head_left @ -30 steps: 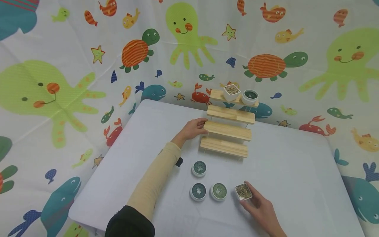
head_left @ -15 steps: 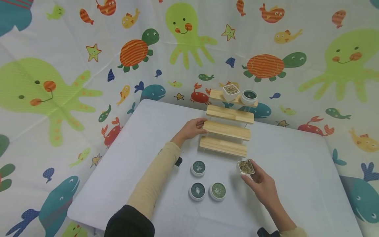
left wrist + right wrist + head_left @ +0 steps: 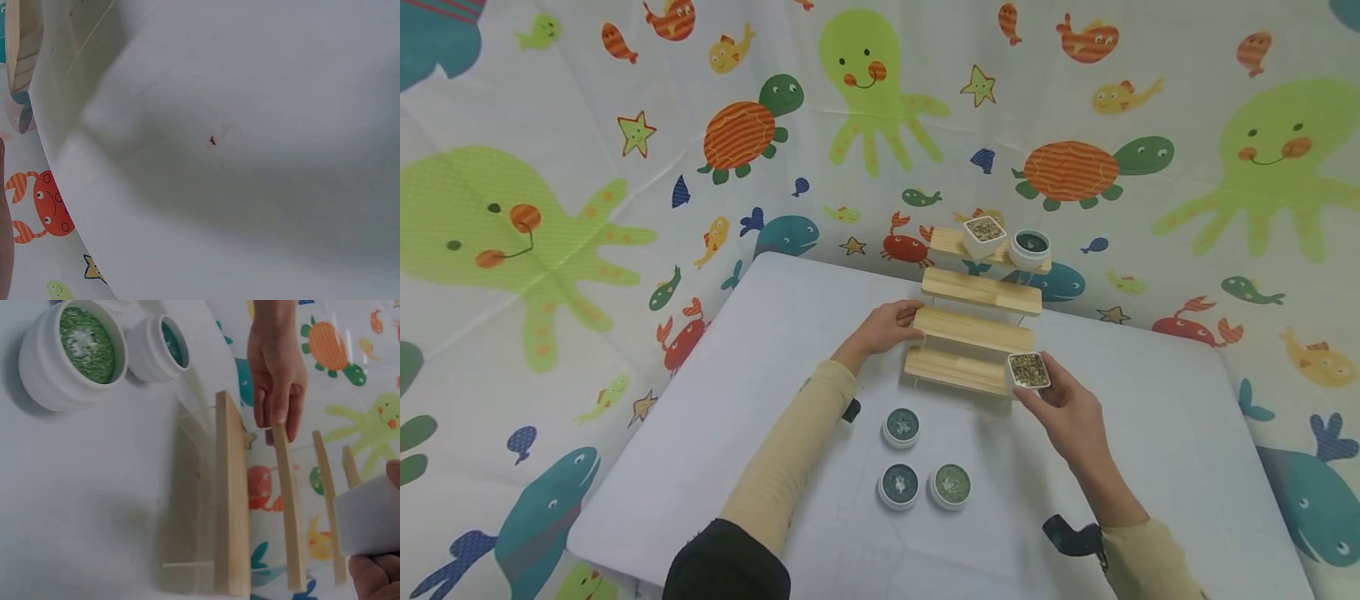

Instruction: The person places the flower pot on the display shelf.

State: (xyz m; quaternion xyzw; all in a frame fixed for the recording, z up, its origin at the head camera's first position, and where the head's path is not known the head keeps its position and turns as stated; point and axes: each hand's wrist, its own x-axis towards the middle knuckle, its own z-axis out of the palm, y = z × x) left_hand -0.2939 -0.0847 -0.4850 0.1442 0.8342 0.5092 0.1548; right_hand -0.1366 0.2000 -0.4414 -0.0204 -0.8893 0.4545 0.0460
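Right hand [image 3: 1071, 412], small square white pot [image 3: 1028, 370], speckled green-brown filling

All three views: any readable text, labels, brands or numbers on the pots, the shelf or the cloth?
None can be read.
The square pot in the right hand: plain white side, no label.
The round pots on the table: plain white.
The wooden stepped shelf, touched by the left hand: bare wood.
The backdrop cloth: cartoon sea animals only, no writing.
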